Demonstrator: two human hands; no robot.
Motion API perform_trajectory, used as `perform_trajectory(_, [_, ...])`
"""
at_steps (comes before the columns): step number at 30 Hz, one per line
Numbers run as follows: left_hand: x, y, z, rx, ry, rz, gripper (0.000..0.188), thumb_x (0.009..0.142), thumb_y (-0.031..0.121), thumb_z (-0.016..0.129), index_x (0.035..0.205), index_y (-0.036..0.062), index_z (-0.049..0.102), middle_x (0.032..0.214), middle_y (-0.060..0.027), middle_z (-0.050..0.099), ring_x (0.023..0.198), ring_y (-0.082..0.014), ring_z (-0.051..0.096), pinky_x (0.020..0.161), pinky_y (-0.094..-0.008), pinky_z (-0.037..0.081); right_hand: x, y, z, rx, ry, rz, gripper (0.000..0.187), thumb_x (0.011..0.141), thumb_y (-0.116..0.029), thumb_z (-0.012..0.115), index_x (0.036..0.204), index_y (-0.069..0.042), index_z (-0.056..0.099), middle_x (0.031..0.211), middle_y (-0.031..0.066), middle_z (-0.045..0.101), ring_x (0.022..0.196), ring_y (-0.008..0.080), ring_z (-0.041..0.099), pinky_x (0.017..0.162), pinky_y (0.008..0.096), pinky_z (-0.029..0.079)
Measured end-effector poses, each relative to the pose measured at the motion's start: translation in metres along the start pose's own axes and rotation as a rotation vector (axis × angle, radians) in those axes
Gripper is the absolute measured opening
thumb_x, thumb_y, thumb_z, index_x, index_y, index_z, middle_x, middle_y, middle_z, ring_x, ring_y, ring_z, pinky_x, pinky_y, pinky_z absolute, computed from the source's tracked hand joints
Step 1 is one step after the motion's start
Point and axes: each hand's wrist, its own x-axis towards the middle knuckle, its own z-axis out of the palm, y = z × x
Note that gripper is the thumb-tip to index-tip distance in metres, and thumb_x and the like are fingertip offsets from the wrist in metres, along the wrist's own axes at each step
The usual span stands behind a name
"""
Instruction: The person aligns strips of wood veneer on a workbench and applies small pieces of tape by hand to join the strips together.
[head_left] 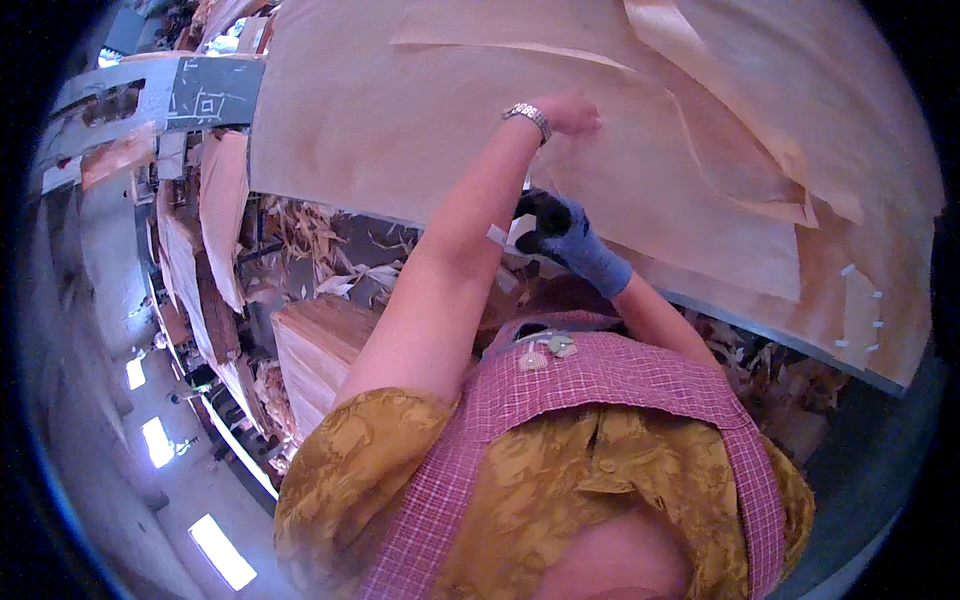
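Note:
My bare left hand (570,114), a metal-banded watch (528,117) on its wrist, is over the large tan veneer sheet (390,120). Its fingers are curled together and slightly blurred; anything between them is hidden. Nearer to me, at the sheet's front edge, is my right hand (568,238), in a blue-grey glove with black fingers. Its thumb and fingers curve around a white strip that looks like tape (520,232), partly hidden by the glove and my left forearm.
Loose, torn-edged veneer pieces (730,110) overlap at the right. Short white tape bits (848,270) mark the right corner. Veneer scraps (310,235) lie below the table's front edge, beside a stack of sheets (315,345). A grey board (215,92) extends at the far left.

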Motion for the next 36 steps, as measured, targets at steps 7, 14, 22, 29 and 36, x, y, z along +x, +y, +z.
perform_trajectory(7, [0.0,-0.007,0.01,0.011,-0.024,0.002,0.044,0.093,0.042,0.046,0.115,0.0109,0.067,0.119,-0.0159,0.063,0.118,-0.0335,0.054,0.099,-0.0459,0.043,-0.027,0.004,0.011,0.048,-0.074,0.276,0.037,0.088,-0.006,0.068,0.123,0.002,0.057,0.119,0.0074,0.064,0.105,0.0123,0.058,0.095,0.0295,0.046])
perform_trajectory(14, [0.014,-0.009,0.013,0.051,-0.051,-0.104,0.042,0.092,0.044,0.047,0.113,0.0152,0.068,0.131,-0.0162,0.054,0.119,-0.0337,0.053,0.099,-0.0453,0.044,-0.025,-0.017,0.02,0.106,-0.029,0.447,0.025,0.089,-0.008,0.066,0.112,-0.001,0.061,0.106,0.003,0.066,0.095,0.0086,0.056,0.087,0.0279,0.047])
perform_trajectory(22, [0.001,-0.006,0.023,0.074,0.034,-0.054,0.034,0.09,0.037,0.049,0.105,0.0117,0.067,0.124,-0.014,0.056,0.113,-0.0344,0.055,0.095,-0.0473,0.044,-0.052,-0.088,0.022,-0.802,-0.097,0.13,0.019,0.077,-0.012,0.07,0.094,-0.005,0.066,0.096,0.0146,0.064,0.088,0.0338,0.062,0.081,0.0382,0.051])
perform_trajectory(29, [-0.064,0.069,0.014,0.109,0.54,-0.167,0.023,0.088,0.021,0.056,0.106,0.009,0.062,0.112,-0.0097,0.061,0.111,-0.029,0.055,0.096,-0.0432,0.042,-0.055,-0.142,-0.01,-0.715,0.222,0.308,0.018,0.082,-0.009,0.065,0.099,-0.003,0.067,0.093,0.0093,0.067,0.081,0.0236,0.065,0.07,0.0314,0.052])
perform_trajectory(36, [-0.052,0.057,0.043,-0.009,0.92,-0.04,0.02,0.085,0.016,0.058,0.102,0.0076,0.062,0.115,-0.0096,0.059,0.109,-0.0283,0.055,0.092,-0.0393,0.046,0.044,-0.086,-0.101,-0.303,0.635,0.481,0.024,0.09,-0.026,0.064,0.101,-0.004,0.067,0.081,0.0063,0.068,0.063,0.0128,0.061,0.053,0.0239,0.046])
